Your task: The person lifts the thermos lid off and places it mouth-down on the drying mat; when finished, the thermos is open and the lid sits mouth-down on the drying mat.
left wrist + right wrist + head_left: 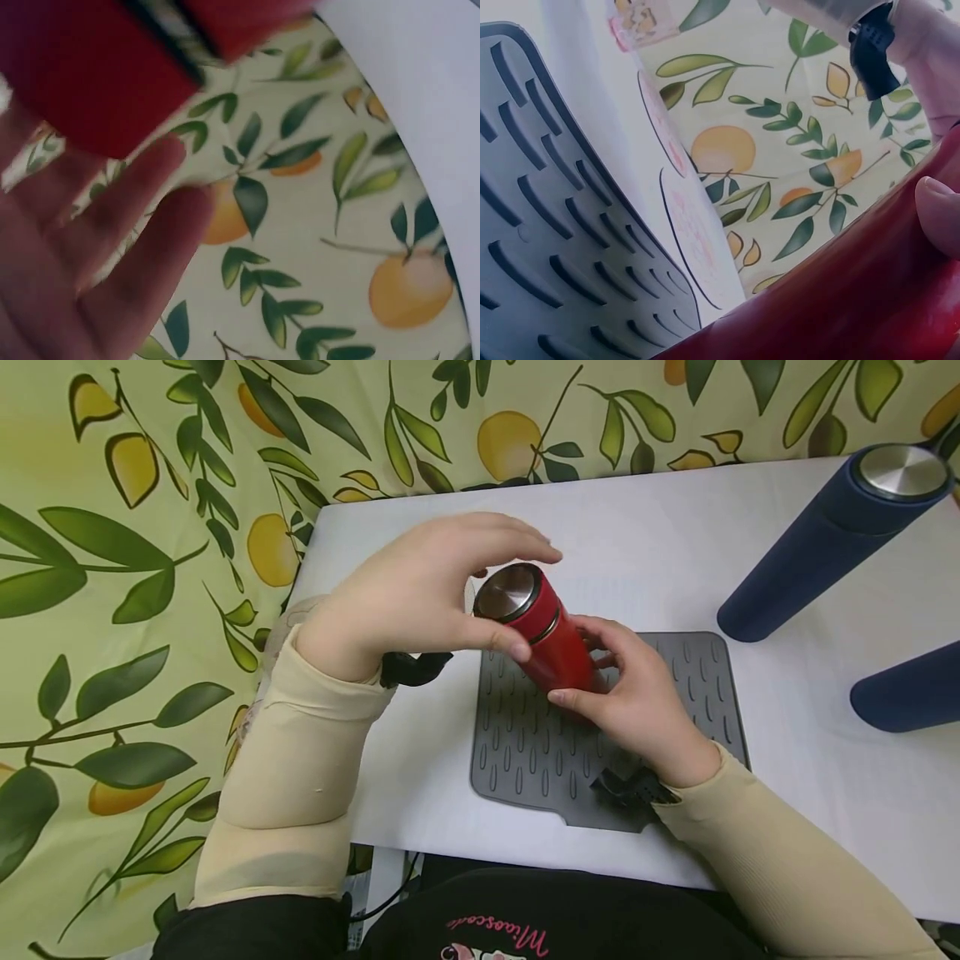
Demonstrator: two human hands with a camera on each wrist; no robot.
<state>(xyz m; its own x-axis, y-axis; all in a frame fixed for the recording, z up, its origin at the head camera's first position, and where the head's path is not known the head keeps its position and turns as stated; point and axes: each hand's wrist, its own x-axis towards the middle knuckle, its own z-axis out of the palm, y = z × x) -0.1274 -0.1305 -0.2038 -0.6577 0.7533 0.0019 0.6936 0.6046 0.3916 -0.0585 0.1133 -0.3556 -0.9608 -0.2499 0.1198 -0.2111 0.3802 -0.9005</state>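
A red thermos (558, 647) with a steel-topped lid (510, 592) is held tilted above a grey ribbed mat (525, 760). My right hand (637, 689) grips its lower body, thumb on the near side and fingers round the far side. My left hand (420, 589) arches beside the lid with its fingers extended over it and its thumb close to the lid's near edge; whether the thumb touches cannot be told. In the left wrist view, the fingers (142, 240) are spread near the blurred red body. The right wrist view has the red body running diagonally under my right thumb (939, 214).
Two dark blue bottles stand on the white table (420, 760): a tall one (832, 539) with a steel cap at the back right, and another (911, 689) cut off at the right edge. A leaf-and-fruit patterned cloth (247, 560) hangs behind and left of the table.
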